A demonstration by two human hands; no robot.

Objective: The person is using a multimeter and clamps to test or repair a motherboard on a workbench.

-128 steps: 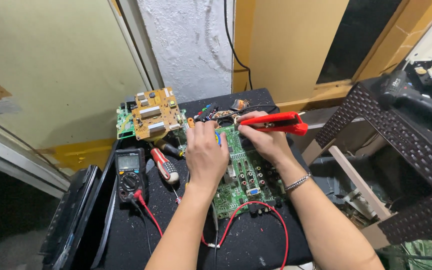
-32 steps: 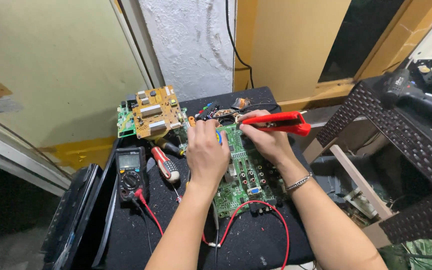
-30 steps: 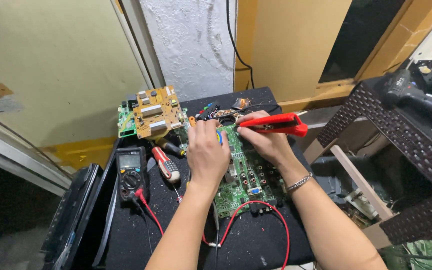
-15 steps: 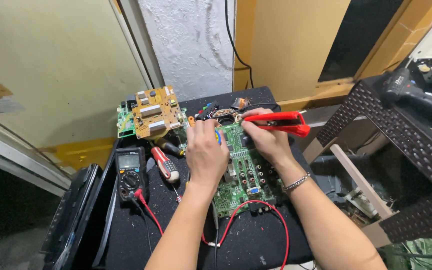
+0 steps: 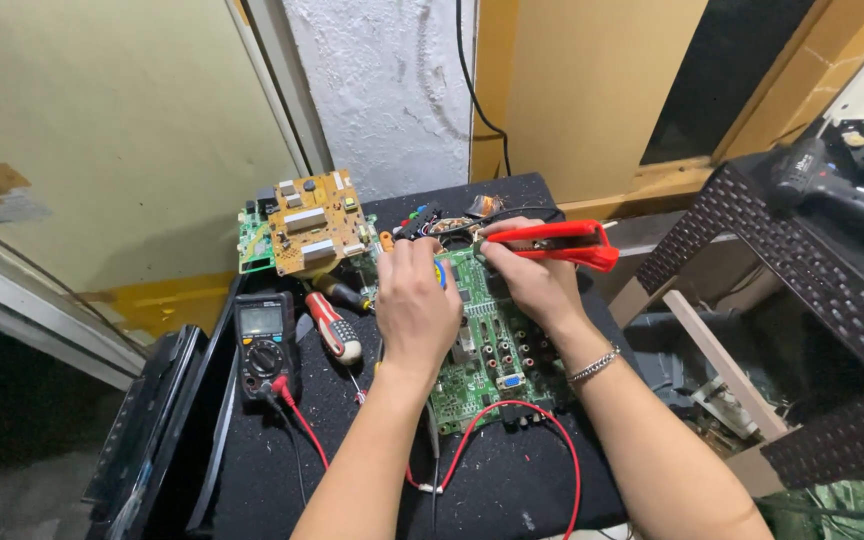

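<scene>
A: Left hand [image 5: 414, 305]?
B: Palm down on the green circuit board [image 5: 487, 345], fingers curled; whether its grip holds anything cannot be told.
A: Right hand [image 5: 532, 280]?
B: Grip clamped on the red tool [image 5: 562, 242], long axis horizontal, tip pointing left over the board's far edge on the black surface [image 5: 512, 480].

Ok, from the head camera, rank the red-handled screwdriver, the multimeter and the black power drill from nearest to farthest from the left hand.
1. Red-handled screwdriver, just left of the left hand on the black mat.
2. Multimeter, farther left, beyond the screwdriver.
3. Black power drill, far right on the dark woven stool.
</scene>
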